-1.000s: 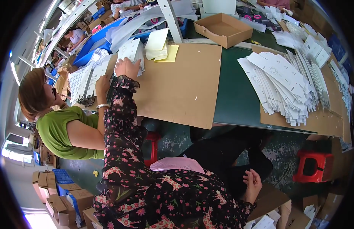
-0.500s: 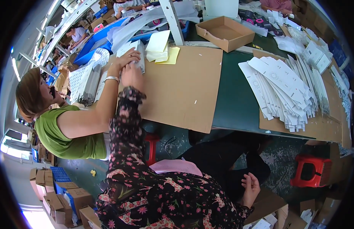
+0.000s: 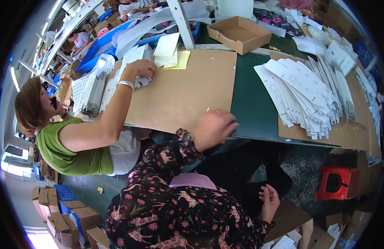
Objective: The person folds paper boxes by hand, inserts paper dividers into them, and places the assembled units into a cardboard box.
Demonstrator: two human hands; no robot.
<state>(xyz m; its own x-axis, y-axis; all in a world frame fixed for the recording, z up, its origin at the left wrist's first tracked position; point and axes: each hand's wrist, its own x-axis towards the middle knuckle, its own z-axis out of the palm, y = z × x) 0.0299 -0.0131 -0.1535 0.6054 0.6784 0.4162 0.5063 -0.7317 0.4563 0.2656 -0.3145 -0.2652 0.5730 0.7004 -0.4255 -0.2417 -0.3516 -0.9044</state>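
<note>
My left hand [image 3: 212, 129] is over the front edge of a flat brown cardboard sheet [image 3: 187, 93], with its fingers loosely bent and a little apart. Nothing shows in it. Low at the right, beside my dark trousers, my right hand [image 3: 270, 200] hangs palm up with relaxed, parted fingers and no object in it. A co-worker in a green top [image 3: 78, 143] reaches across from the left. That person's hand [image 3: 141, 68] rests on a small pile of white folded cartons [image 3: 143, 81]. Yellow paper sheets [image 3: 181, 61] lie beside it.
Fanned white flat cartons [image 3: 301, 93] cover the table's right side. An open brown cardboard tray [image 3: 239, 34] sits at the back, near a white post [image 3: 181, 25]. A red stool [image 3: 337, 181] stands on the floor at the right. More flat cartons [image 3: 92, 95] lie at the left.
My left hand has come away from the co-worker's hand and the carton pile, moving right and toward me. The co-worker's hand stays on the pile.
</note>
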